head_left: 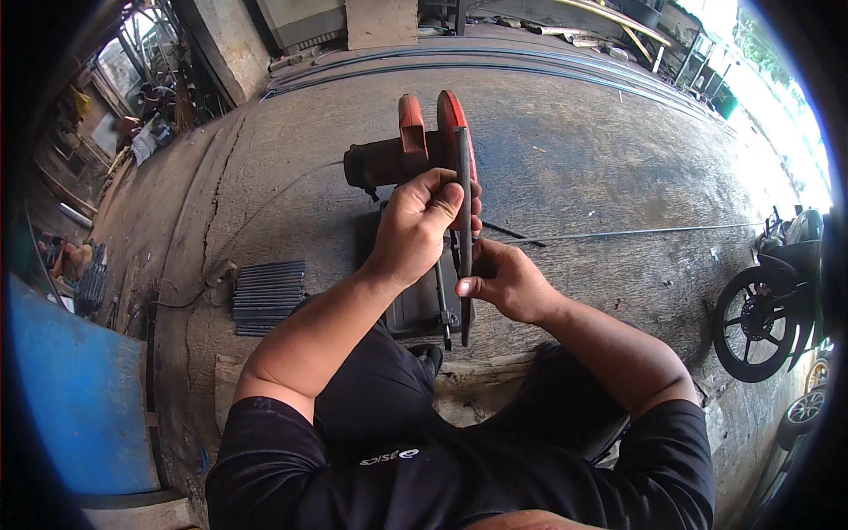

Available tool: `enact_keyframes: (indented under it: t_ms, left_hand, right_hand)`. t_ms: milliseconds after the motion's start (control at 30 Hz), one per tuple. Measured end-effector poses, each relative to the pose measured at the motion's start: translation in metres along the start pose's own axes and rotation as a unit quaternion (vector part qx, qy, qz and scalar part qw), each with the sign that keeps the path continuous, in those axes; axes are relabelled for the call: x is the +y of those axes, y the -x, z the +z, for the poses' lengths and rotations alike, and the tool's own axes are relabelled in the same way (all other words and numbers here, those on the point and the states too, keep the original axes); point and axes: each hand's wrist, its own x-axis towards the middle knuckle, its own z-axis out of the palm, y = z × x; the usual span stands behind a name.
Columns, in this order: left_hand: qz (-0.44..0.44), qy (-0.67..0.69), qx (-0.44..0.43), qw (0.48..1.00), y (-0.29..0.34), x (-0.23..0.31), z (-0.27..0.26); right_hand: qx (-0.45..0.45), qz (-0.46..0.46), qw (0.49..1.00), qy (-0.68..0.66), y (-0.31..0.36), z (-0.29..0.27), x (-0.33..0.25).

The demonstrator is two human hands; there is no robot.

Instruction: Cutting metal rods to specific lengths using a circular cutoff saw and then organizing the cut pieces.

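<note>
A dark, straight metal bar [465, 212] is held lengthwise, pointing away from me. My left hand [422, 215] is closed around its middle, with the thumb lying along its side. Lower down, nearer my body, my right hand [511, 284] pinches the same bar between thumb and fingers. Just beyond stands a red cut-off saw [412, 132] with a round red guard [452, 110] and a dark motor at its left. The saw's dark base [411, 305] lies below my hands and is partly hidden by them.
Cut metal bars [269, 296] lie in a neat row on the concrete floor at left. A long thin rod [654, 232] stretches right toward a motorcycle wheel [755, 322]. Long bars [495, 64] lie across the back. A blue panel [79, 389] stands at lower left.
</note>
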Motion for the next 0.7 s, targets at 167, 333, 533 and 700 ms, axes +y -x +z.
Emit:
enact_keyframes:
  t_ms: [167,333,533,700]
  left_hand:
    - [-0.002,0.004,0.000,1.000,0.000,0.000,0.000]
    - [-0.012,0.055,-0.008,0.998,0.000,-0.001,0.001]
    - [-0.023,0.053,-0.056,0.997,0.002,0.000,0.000]
    - [-0.022,0.073,-0.056,0.996,0.002,0.000,0.002]
  right_hand:
    - [0.002,-0.009,1.000,0.018,0.000,0.001,-0.002]
    - [0.006,0.013,0.998,0.060,0.004,0.000,-0.012]
    - [0.010,0.023,0.998,0.057,0.005,0.007,-0.018]
    - [-0.030,0.023,0.999,-0.017,0.007,0.008,-0.020]
